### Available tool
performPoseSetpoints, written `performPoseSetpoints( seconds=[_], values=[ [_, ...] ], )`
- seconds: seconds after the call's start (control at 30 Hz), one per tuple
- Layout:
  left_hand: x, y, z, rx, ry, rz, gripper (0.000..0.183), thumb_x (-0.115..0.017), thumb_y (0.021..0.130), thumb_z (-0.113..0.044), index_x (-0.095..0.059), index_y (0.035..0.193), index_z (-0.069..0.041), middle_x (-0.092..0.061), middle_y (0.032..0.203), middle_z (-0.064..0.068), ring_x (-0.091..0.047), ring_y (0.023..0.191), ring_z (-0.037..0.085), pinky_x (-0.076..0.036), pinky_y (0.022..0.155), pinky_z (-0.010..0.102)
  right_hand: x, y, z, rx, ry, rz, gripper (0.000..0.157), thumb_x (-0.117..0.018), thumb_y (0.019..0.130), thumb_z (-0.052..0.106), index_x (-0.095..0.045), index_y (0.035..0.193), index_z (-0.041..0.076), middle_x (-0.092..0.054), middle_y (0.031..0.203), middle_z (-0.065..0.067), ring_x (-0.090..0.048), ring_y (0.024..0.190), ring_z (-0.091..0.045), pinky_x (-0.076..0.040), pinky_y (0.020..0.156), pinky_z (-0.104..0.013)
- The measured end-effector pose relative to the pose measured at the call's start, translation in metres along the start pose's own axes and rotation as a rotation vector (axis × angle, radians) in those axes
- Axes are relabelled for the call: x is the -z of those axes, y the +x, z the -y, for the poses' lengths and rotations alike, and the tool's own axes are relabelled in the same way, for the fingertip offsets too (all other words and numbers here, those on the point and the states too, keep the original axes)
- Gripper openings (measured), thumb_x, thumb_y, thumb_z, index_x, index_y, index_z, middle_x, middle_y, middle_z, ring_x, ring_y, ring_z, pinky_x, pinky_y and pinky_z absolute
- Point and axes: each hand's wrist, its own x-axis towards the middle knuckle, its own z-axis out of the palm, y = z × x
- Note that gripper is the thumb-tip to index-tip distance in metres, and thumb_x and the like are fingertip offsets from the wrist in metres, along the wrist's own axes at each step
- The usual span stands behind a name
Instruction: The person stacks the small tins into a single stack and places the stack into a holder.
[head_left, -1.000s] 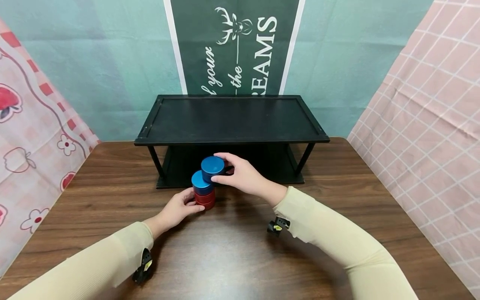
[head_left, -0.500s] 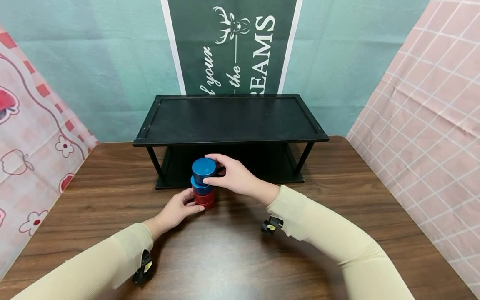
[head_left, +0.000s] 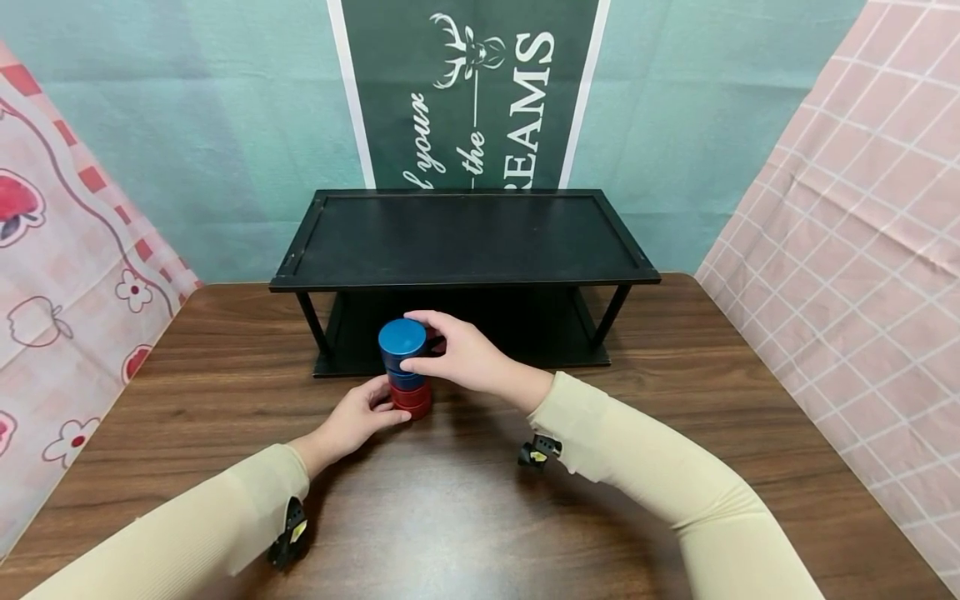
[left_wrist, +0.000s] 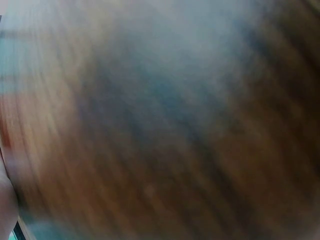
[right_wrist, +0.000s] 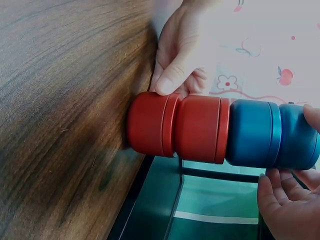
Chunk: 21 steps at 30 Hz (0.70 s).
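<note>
Canister stack (head_left: 406, 382), one, four pieces high, is standing upright on the wooden table (head_left: 480, 517), just in front of the black shelf (head_left: 465, 237).

Pieces, from the base: bottom red canister (right_wrist: 145, 125), resting on the wood; second red canister (right_wrist: 198, 127), sitting on it; lower blue canister (right_wrist: 249, 132), sitting on the reds; top blue canister (right_wrist: 295, 137), touching the one beneath and lying nearly in line with it.

Left hand (head_left: 358, 419): I am cupping the bottom red canister between thumb and fingers, steadying the base, as I judge it. The left wrist view is showing mostly blur.

Right hand (head_left: 465, 354): I am gripping the top blue canister by its sides, thumb to one side, fingers to the other.

Done, by my reckoning: all four are forming one column. Outstanding: the top piece is not yet standing free, since I am holding it; a slight squaring-up, perhaps, and the release of both hands are remaining. No loose canister is showing.
</note>
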Motion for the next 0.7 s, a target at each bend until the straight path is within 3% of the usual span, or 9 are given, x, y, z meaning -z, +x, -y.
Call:
performPoseSetpoints(
  seconds=[0.7],
  values=[
    [-0.0002, 0.0003, 0.002, 0.002, -0.004, 0.006, 0.059, -0.069, 0.084, -0.01, -0.042, 0.135, 0.002, -0.051, 0.13, 0.02, -0.046, 0.123, 0.031, -0.04, 0.099, 0.043, 0.0041, -0.0007, 0.0028, 0.008, -0.035, 0.051, 0.063, -0.071, 0.084, 0.022, -0.041, 0.138, 0.009, -0.048, 0.133, -0.005, -0.053, 0.111, -0.015, -0.047, 0.089, -0.024]
  ],
)
